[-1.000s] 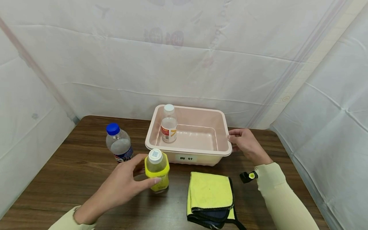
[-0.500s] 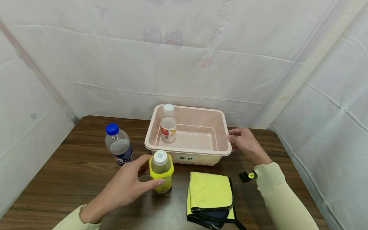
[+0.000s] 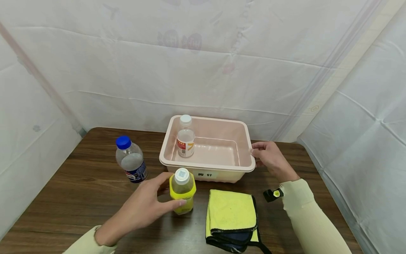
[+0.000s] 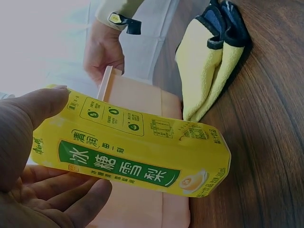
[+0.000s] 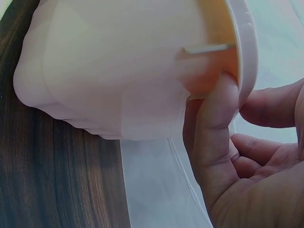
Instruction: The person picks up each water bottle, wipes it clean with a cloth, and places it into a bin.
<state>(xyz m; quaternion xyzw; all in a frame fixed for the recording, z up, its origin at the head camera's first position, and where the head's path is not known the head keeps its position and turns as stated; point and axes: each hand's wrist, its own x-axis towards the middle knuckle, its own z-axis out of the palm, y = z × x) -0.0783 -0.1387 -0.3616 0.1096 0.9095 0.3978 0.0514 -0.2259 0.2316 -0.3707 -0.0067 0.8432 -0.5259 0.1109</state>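
Note:
My left hand [image 3: 144,203] grips a drink bottle [image 3: 184,192] with a white cap and a bright yellow label. In the left wrist view the yellow bottle [image 4: 133,142] lies between thumb and curled fingers, in front of the pale pink plastic bin. My right hand [image 3: 271,158] pinches the right rim of that bin [image 3: 187,172]; the right wrist view has thumb and finger on either side of the rim [image 5: 247,52]. A clear bottle [image 3: 185,143] with a white cap and red-and-white label stands inside the bin at its left end.
A clear bottle [image 3: 133,164] with a blue cap and dark blue label stands left of the bin. A folded yellow cloth [image 3: 233,211] with black edging lies on the brown wooden table [image 3: 79,197] before it. White sheeting [image 3: 203,70] hangs behind and at the sides.
My left hand has moved slightly right and toward me with the yellow bottle. My right hand has stayed on the bin's rim, and the other things have not moved.

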